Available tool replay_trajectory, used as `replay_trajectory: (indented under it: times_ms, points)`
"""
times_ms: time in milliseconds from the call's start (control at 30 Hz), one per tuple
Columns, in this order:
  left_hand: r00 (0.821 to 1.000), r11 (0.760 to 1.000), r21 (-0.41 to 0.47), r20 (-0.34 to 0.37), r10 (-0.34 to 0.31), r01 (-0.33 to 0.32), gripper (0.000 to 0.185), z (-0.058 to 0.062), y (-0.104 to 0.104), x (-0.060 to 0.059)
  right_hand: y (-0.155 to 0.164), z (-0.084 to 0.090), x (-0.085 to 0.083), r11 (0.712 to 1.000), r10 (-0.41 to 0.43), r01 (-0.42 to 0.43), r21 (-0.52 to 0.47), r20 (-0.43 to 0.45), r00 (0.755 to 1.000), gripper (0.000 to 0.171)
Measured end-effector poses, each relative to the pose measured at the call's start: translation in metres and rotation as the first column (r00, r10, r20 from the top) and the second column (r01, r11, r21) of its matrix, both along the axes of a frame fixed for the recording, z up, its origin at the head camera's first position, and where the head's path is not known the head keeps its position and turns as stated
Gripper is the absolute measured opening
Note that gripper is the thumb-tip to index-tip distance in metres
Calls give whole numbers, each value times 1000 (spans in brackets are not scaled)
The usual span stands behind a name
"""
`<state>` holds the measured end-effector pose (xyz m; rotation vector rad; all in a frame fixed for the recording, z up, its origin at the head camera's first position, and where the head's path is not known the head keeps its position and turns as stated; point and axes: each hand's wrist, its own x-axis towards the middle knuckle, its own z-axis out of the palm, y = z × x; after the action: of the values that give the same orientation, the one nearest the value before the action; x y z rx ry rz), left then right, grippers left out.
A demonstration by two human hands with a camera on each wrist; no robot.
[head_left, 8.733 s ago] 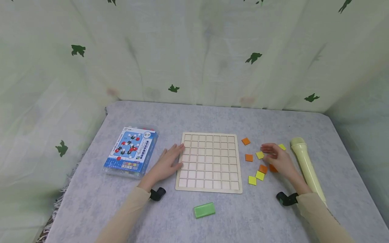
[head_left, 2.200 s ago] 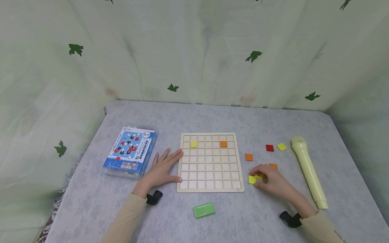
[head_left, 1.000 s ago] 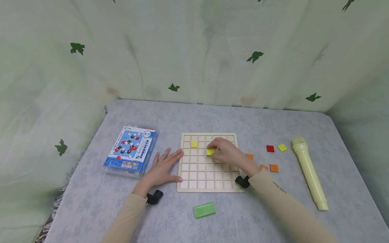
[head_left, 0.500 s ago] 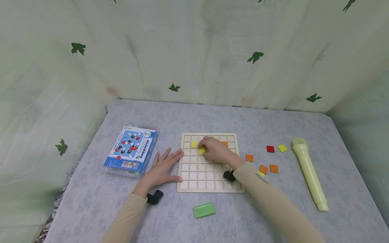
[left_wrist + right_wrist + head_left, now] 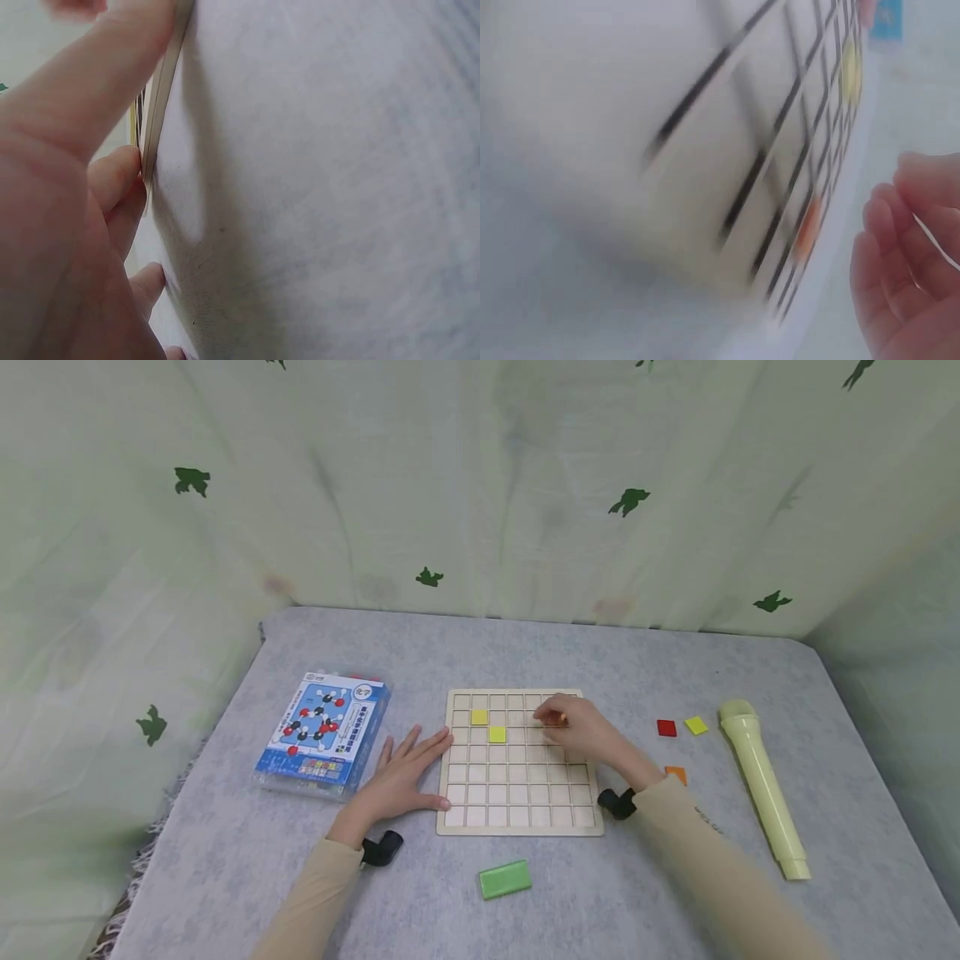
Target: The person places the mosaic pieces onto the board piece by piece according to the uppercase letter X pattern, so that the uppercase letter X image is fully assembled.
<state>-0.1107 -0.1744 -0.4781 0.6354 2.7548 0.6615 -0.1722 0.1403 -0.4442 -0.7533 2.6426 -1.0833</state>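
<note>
Pale matt wooden grid board (image 5: 517, 768) — on grey, felt-like cloth (image 5: 600, 652).

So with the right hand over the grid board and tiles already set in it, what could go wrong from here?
1. The right hand hovers over the orange tile; its sleeve crosses the wooden board and might brush the two yellow tiles out of their cells.
2. The left hand only lies flat against the board's edge, so a nudge could slide the board.
3. The right forearm hides most of the loose tiles, so one could be swept away.

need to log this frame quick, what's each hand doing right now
Left hand: open, fingers flat against the left edge of the wooden grid board.
Right hand: over the board, empty, fingers loosely curled.
</note>
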Motion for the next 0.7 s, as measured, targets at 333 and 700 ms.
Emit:
replay_trajectory:
  times_ms: [333, 700]
  points:
    - [1000, 1000, 5, -16, -4, 4, 99, 2, -1, 2, 82, -7, 25, 987, -160, 160, 11, 37, 986, 22]
    - [1000, 1000, 1, -4, -1, 1, 98, 2, 0, 1, 96, -22, 32, 981, -144, 140, 135, 26, 989, 28]
